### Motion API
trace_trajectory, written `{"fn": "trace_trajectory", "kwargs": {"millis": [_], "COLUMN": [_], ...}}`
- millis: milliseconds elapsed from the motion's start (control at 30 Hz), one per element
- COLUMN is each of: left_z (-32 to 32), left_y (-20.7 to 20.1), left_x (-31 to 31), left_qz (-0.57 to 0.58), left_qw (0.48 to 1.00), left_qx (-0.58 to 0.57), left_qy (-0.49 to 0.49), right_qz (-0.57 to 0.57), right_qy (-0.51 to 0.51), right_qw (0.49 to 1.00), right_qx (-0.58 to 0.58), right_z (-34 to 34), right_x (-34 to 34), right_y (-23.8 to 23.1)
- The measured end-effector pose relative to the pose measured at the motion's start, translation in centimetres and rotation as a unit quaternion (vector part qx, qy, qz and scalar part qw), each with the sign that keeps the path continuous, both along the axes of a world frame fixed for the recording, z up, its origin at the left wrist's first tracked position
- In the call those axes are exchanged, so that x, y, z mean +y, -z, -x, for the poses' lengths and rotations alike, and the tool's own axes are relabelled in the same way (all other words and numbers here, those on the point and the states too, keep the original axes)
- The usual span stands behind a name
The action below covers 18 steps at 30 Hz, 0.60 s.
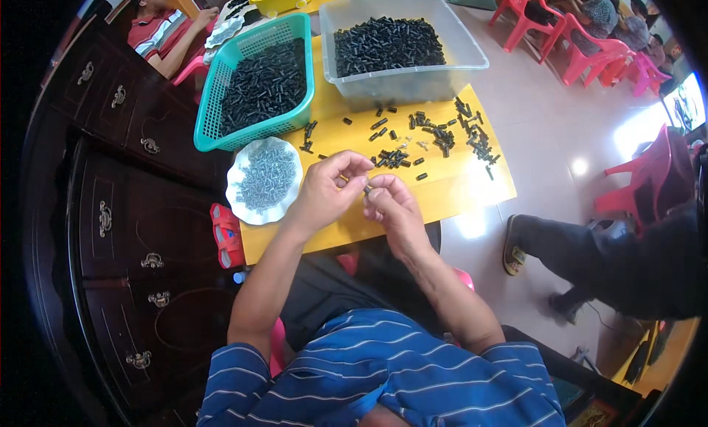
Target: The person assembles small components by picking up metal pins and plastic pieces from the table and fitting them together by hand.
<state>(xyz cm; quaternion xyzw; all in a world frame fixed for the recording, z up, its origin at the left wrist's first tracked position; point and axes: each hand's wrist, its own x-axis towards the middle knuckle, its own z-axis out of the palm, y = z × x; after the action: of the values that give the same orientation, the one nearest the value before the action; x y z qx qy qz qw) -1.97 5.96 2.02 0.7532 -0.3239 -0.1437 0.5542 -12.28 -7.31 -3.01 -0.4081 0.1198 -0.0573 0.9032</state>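
Note:
Over the near edge of the yellow table, my left hand and my right hand meet, fingertips nearly touching. My right thumb and forefinger pinch a small dark cylindrical piece. The left fingers are closed in a pinch beside it; whatever they hold is hidden. Just beyond the hands lies a cluster of small black cylindrical parts, with more scattered to the right. A few small shiny metal bits lie among them. Left of my left hand, a white scalloped plate holds many small silvery metal pieces.
Behind the plate stands a green perforated basket full of black parts. A translucent plastic bin of similar parts is beside it. Dark wooden drawers line the left. At right are red plastic chairs and a person's leg.

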Motion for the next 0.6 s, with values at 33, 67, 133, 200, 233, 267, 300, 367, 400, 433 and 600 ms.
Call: {"fn": "trace_trajectory", "kwargs": {"millis": [33,67,133,200,233,267,300,367,400,433,600], "left_z": [0.1,0.1,0.1,0.2,0.3,0.5,0.7,1.1,1.3,1.5,2.0], "left_y": [0.0,0.0,-0.1,-0.1,-0.2,-0.2,-0.2,-0.3,-0.3,-0.3,-0.4], "left_x": [0.1,0.1,0.3,0.4,0.4,0.4,0.4,0.3,0.4,0.3,0.1], "left_qz": [0.008,0.017,0.024,0.032,0.028,0.024,0.024,0.022,0.022,0.022,0.007], "left_qw": [1.000,1.000,0.999,0.998,0.997,0.996,0.996,0.992,0.993,0.991,0.987], "left_qx": [-0.008,-0.016,-0.028,-0.038,-0.053,-0.069,-0.068,-0.113,-0.112,-0.126,-0.157], "left_qy": [-0.008,-0.015,-0.027,-0.038,-0.042,-0.046,-0.043,-0.045,-0.042,-0.043,-0.045], "right_qz": [0.008,0.015,-0.014,-0.043,-0.084,-0.126,-0.126,-0.130,-0.130,-0.139,-0.152], "right_qy": [-0.010,-0.020,-0.034,-0.046,-0.044,-0.041,-0.038,-0.013,-0.010,-0.018,-0.019], "right_qw": [1.000,1.000,0.999,0.997,0.995,0.991,0.991,0.989,0.989,0.988,0.987], "right_qx": [0.007,0.013,0.030,0.047,0.041,0.035,0.036,0.069,0.070,0.061,0.053], "right_z": [0.0,0.0,-0.1,-0.1,-0.1,-0.1,-0.1,-0.1,-0.2,-0.2,-0.2], "right_x": [0.0,0.0,-0.1,-0.4,-0.6,-0.8,-0.9,-0.6,-0.5,-0.5,-0.4], "right_y": [-0.2,-0.3,-0.4,-0.2,0.0,0.0,0.0,-0.5,-0.2,0.1,0.3]}}
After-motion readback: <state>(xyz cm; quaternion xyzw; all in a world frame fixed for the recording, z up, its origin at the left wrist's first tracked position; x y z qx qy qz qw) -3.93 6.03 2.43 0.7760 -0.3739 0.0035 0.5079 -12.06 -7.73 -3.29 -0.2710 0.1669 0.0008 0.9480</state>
